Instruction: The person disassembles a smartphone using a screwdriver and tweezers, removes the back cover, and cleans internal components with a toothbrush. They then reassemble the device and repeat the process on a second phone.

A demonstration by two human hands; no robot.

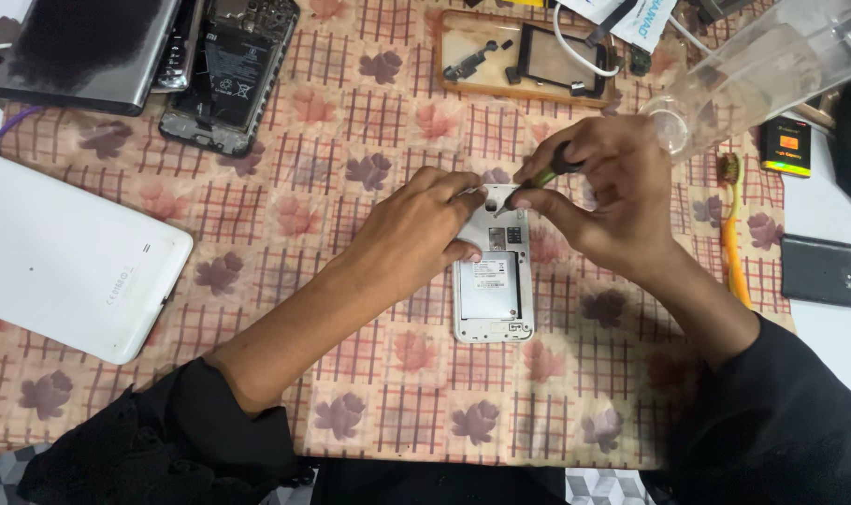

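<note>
At the far left a white flat tablet (65,257) lay back-up on the checked, leaf-printed tablecloth (351,122), with an opened dark phone (227,75) showing its insides near the top edge. Toward the middle, the left hand (416,234) was curled down on the upper left corner of a white phone with its back cover off (493,285), fingers closed narrow and pinning it flat. That phone lay face-down at the centre of the cloth, its pale battery sitting in the bay, a small dark slot area above it and a round camera opening near the top. The right hand (603,192) pinched a small green-and-black-handled screwdriver (538,178), its tip touching the phone's upper part. Further right lay an orange toothbrush (732,234) and a dark grey back cover (823,271).

The tip looked likely to slip off a tiny screw if the pressure went off-axis, scratching the frame or rounding the head. If the left hand's hold eased, the phone could turn on the soft cloth.
</note>
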